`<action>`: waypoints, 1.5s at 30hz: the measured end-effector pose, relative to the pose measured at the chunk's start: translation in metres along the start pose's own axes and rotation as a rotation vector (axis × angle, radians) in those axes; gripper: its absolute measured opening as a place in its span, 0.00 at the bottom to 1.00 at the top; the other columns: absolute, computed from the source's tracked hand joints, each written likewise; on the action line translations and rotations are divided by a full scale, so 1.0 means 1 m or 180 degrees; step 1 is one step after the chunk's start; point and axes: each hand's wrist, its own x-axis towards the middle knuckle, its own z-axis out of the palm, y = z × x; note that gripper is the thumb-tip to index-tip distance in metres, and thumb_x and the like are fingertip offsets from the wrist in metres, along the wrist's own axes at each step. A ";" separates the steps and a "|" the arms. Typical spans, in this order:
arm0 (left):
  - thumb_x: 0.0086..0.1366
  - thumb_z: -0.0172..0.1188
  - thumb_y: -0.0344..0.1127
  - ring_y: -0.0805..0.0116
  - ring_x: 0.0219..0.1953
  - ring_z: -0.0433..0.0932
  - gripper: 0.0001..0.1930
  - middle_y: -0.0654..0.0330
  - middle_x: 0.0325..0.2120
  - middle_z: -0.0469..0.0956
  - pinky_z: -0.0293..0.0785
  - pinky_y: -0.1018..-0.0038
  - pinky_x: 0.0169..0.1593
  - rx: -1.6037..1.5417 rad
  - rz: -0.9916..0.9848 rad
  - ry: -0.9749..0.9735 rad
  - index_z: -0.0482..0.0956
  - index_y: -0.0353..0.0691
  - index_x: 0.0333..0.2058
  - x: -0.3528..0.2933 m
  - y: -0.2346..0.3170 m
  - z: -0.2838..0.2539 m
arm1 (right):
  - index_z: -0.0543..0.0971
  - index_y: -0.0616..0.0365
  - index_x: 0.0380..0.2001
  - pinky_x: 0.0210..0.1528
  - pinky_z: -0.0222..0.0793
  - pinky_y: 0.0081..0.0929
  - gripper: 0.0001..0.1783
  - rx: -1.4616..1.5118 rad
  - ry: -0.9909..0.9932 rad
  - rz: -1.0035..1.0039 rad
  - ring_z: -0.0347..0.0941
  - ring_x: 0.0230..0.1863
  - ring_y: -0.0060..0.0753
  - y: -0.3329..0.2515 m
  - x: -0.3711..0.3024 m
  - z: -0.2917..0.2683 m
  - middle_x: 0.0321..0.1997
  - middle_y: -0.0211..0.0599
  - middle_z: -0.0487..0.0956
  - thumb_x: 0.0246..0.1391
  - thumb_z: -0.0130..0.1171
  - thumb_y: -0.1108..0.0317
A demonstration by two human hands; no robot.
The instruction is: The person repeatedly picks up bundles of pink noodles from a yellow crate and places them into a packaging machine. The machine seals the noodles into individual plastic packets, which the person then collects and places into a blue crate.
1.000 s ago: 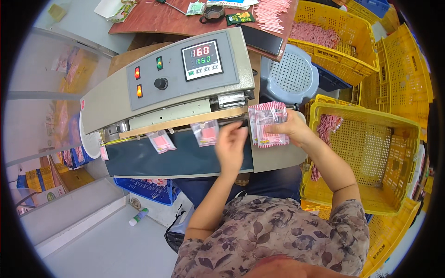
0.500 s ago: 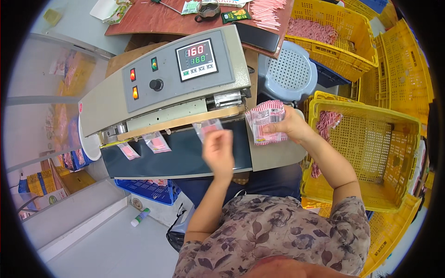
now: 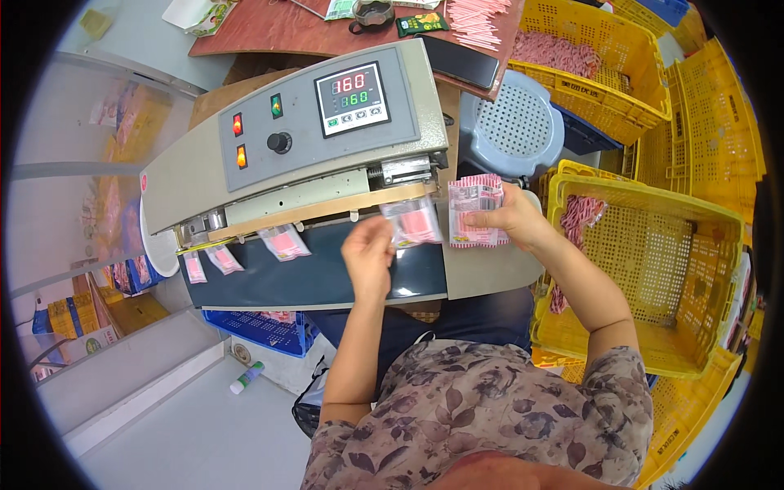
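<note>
My left hand is closed, its fingers pinching the left edge of a small clear pouch with pink contents. That pouch hangs at the right end of the tan belt on a grey band sealing machine. My right hand grips a small stack of pink-and-white striped pouches, thumb across the front, over the machine's bare right end. Further left along the belt hang a pouch, another pouch and, at the far left, a third pouch.
To my right stands a yellow crate with pink strands inside; another yellow crate sits beyond. A blue-grey stool is behind the machine's right end. A red-brown table carries a phone. Below the machine is a blue basket.
The pouches on the belt have travelled left. A further pouch is now at the belt's right end in my left hand, which has risen slightly. My right hand still holds the stack.
</note>
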 end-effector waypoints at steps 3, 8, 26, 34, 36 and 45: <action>0.56 0.57 0.26 0.84 0.19 0.64 0.07 0.66 0.22 0.70 0.59 0.87 0.22 0.0734 0.1365 0.0426 0.73 0.32 0.34 -0.010 -0.005 -0.001 | 0.72 0.61 0.40 0.40 0.69 0.21 0.23 -0.0236 -0.0020 -0.0078 0.72 0.36 0.21 -0.002 0.002 0.002 0.36 0.32 0.77 0.36 0.66 0.77; 0.55 0.58 0.28 0.84 0.17 0.62 0.05 0.67 0.19 0.70 0.56 0.88 0.20 0.0108 -0.0502 -0.0917 0.74 0.33 0.30 -0.013 -0.009 0.046 | 0.71 0.61 0.40 0.40 0.69 0.21 0.24 -0.0589 0.0042 -0.0229 0.72 0.36 0.20 -0.002 0.004 0.008 0.36 0.31 0.76 0.35 0.68 0.75; 0.56 0.57 0.26 0.84 0.15 0.62 0.04 0.66 0.18 0.71 0.55 0.87 0.18 -0.0213 -0.0464 -0.0848 0.74 0.32 0.31 -0.011 -0.012 0.049 | 0.70 0.62 0.40 0.40 0.69 0.22 0.18 -0.0268 0.0092 -0.0395 0.71 0.35 0.20 -0.003 0.002 0.009 0.35 0.33 0.75 0.43 0.60 0.75; 0.55 0.57 0.24 0.82 0.12 0.62 0.05 0.64 0.17 0.71 0.52 0.86 0.13 -0.0172 -0.0131 0.0065 0.73 0.30 0.31 -0.002 -0.003 -0.002 | 0.70 0.61 0.35 0.32 0.69 0.18 0.09 0.0160 0.0329 -0.0229 0.71 0.30 0.16 0.003 0.005 0.007 0.31 0.29 0.75 0.50 0.55 0.71; 0.56 0.56 0.25 0.83 0.16 0.63 0.06 0.65 0.20 0.69 0.56 0.87 0.17 0.0295 0.1080 0.0567 0.71 0.34 0.33 -0.011 -0.005 -0.002 | 0.70 0.61 0.35 0.31 0.70 0.17 0.08 0.0137 0.0326 -0.0218 0.71 0.29 0.15 0.003 0.006 0.003 0.30 0.29 0.75 0.51 0.54 0.71; 0.56 0.57 0.27 0.84 0.16 0.62 0.05 0.68 0.17 0.70 0.55 0.89 0.18 -0.0161 -0.0626 -0.0882 0.74 0.33 0.31 -0.017 -0.005 0.052 | 0.72 0.60 0.35 0.31 0.68 0.18 0.09 -0.0197 0.0393 -0.0525 0.69 0.29 0.15 0.005 0.007 0.017 0.29 0.28 0.74 0.52 0.52 0.68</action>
